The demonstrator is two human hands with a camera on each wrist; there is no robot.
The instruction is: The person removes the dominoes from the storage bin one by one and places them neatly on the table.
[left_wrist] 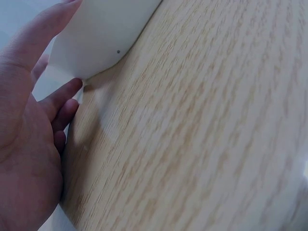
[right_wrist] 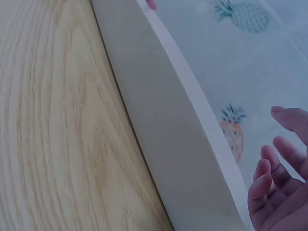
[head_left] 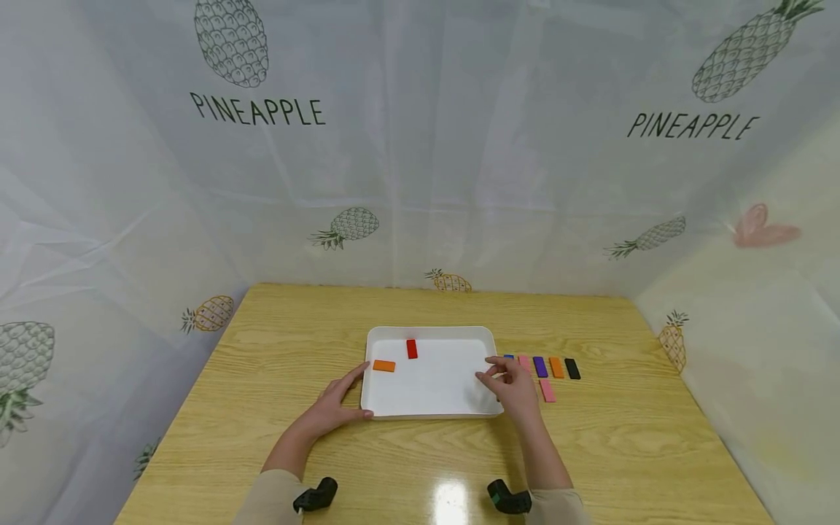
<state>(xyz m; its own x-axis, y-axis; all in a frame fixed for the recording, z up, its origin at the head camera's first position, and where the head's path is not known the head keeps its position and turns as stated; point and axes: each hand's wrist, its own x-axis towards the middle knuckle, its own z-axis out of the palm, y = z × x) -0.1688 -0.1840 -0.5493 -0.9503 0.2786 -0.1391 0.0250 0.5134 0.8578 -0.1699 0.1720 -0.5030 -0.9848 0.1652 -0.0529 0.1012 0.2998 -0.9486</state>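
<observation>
A white rectangular tray [head_left: 433,408] lies on the table. Inside it, toward the left, are a red block [head_left: 412,349] and an orange block [head_left: 384,366], both small and flat. My left hand [head_left: 331,410] rests against the tray's left end, thumb near the front corner and fingers along the side; in the left wrist view the left hand [left_wrist: 29,125] touches the tray wall [left_wrist: 91,48]. Over the tray's right edge hovers my right hand [head_left: 515,390], thumb and index finger apart. In the right wrist view, nothing shows between the right hand's [right_wrist: 284,183] fingers.
Right of the tray lies a row of small blocks: blue [head_left: 509,356], pink [head_left: 524,363], purple [head_left: 540,367], orange [head_left: 556,367] and black [head_left: 572,369]. Another pink block [head_left: 547,391] lies nearer. Pineapple-print curtains [head_left: 420,160] surround the wooden table [head_left: 630,437].
</observation>
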